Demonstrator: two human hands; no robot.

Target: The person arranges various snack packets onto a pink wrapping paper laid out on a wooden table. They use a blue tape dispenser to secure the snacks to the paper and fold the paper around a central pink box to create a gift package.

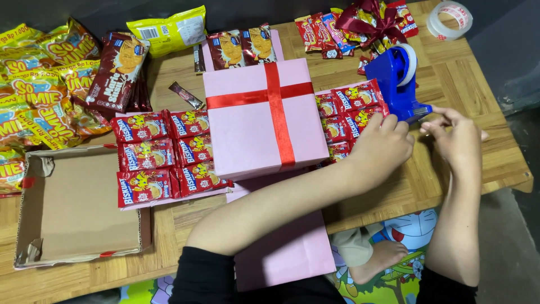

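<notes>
Both hands are at the blue tape dispenser, which sits right of the pink box with the red ribbon cross, near the table's right edge. Left hand rests just below-left of the dispenser, fingers curled together and pressing on the red snack packets laid on the pink flap beside the box; it isn't gripping anything I can see. Right hand is at the dispenser's cutter end, thumb and fingertips pinched together, likely on a tape end, but the tape is too thin and clear to confirm. More red packets are lined up left of the box, with an open cardboard tray further left. A spare tape roll is far upper right of the box. Risks as I read it: the dispenser isn't braced, so a pull could drag or tip it toward the table edge; fingertips are close to the serrated blade; clear tape may fold on itself; the left hand's weight could shift the packet row out of line.
</notes>
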